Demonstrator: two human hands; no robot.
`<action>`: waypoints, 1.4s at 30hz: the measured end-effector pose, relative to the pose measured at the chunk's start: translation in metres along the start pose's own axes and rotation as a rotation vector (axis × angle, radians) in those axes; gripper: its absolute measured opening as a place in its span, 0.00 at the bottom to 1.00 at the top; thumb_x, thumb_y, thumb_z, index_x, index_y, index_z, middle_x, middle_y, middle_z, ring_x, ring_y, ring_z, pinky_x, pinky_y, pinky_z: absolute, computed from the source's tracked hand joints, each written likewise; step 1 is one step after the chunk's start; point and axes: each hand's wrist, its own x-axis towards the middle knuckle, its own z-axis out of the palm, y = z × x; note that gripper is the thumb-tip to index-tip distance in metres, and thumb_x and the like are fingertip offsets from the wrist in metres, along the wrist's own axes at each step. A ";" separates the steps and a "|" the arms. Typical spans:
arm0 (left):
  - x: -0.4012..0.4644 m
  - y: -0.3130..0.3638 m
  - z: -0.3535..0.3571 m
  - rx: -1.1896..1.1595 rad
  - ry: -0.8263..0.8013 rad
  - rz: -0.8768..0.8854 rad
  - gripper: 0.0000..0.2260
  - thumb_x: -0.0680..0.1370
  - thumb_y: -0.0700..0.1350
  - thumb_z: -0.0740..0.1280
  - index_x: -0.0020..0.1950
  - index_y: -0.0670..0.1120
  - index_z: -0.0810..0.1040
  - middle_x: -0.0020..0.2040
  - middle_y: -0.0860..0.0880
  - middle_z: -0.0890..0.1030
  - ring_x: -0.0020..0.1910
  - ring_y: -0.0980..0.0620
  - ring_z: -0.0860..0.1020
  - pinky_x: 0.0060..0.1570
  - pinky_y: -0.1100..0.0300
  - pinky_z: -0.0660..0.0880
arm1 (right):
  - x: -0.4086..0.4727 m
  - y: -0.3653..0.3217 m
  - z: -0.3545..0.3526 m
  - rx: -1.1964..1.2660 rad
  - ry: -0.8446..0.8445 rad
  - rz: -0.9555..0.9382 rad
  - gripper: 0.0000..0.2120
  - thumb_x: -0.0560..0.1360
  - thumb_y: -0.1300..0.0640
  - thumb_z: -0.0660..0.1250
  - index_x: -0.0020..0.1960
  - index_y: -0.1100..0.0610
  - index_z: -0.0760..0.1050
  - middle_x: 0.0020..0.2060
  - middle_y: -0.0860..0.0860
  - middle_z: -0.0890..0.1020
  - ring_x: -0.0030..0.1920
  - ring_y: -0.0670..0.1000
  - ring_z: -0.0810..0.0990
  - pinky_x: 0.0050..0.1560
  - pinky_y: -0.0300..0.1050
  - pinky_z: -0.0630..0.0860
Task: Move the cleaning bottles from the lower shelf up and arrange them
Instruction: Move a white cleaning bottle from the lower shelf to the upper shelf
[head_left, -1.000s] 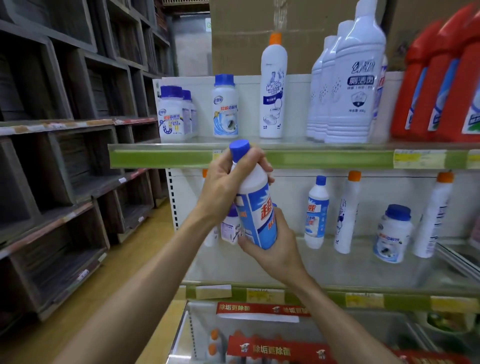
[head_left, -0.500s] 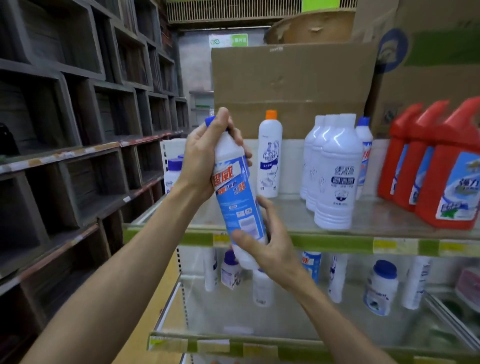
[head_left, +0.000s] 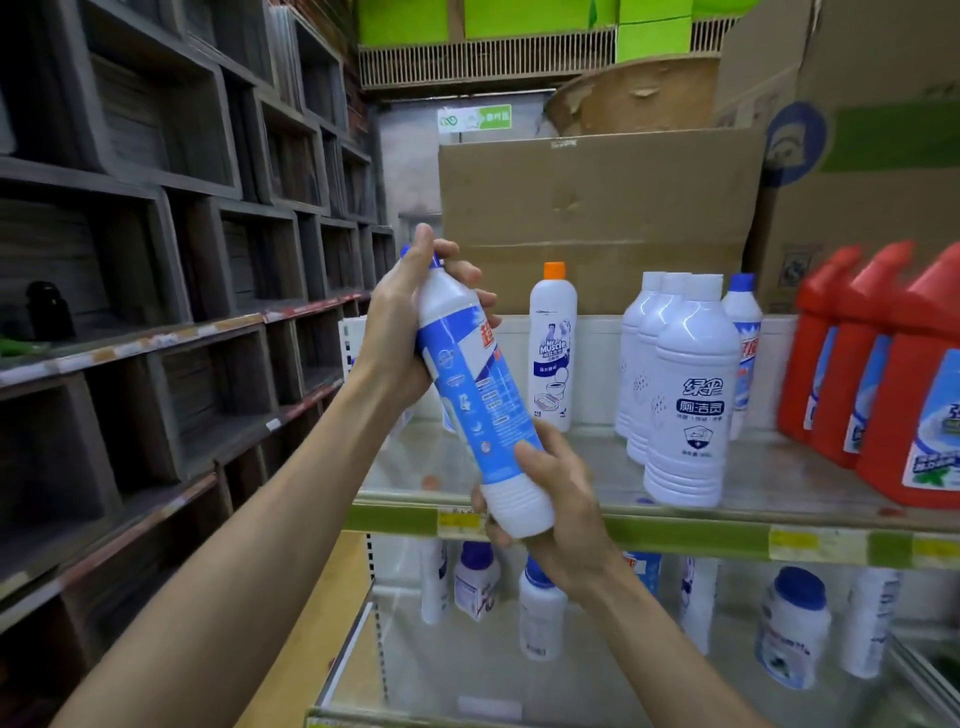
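- Head view: left hand (head_left: 402, 332) wrapped round the neck & blue cap end of a white bottle (head_left: 480, 400) w/ blue label; fingers curled tight on it.
- Right hand (head_left: 558, 512) cups the bottle's ribbed base, thumb pressed on the label, fingers closed under it.
- Bottle tilted, cap up-left, base down-right, held in the air in front of the upper shelf (head_left: 691, 535) edge, not on it.
- On upper shelf: orange-cap bottle (head_left: 552, 348) upright, a row of white bottles (head_left: 685, 395), red jugs (head_left: 878, 374) at right.
- Lower shelf (head_left: 467, 675) has more bottles (head_left: 543, 613); labels too blurry to read, prob. cleaners.
- Cardboard box (head_left: 597, 208) behind the upper row.
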 end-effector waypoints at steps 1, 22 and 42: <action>-0.001 -0.001 -0.002 -0.046 -0.025 -0.018 0.16 0.84 0.56 0.58 0.46 0.45 0.74 0.36 0.48 0.79 0.35 0.47 0.79 0.39 0.51 0.79 | 0.000 0.000 -0.001 0.090 -0.066 0.100 0.28 0.71 0.44 0.75 0.66 0.57 0.75 0.50 0.62 0.81 0.35 0.56 0.82 0.24 0.42 0.76; -0.004 -0.045 0.010 0.139 0.031 -0.114 0.15 0.83 0.54 0.63 0.43 0.45 0.72 0.32 0.47 0.78 0.33 0.42 0.78 0.37 0.51 0.77 | -0.029 0.006 0.002 -0.604 0.238 -0.139 0.24 0.68 0.48 0.78 0.61 0.46 0.76 0.51 0.43 0.86 0.49 0.44 0.86 0.46 0.36 0.80; -0.018 -0.092 0.167 0.202 -0.039 0.064 0.17 0.85 0.53 0.57 0.49 0.41 0.74 0.35 0.46 0.78 0.32 0.42 0.80 0.40 0.49 0.79 | -0.089 -0.113 -0.116 -0.530 0.082 -0.022 0.17 0.67 0.46 0.76 0.55 0.43 0.81 0.50 0.55 0.86 0.49 0.58 0.86 0.47 0.54 0.85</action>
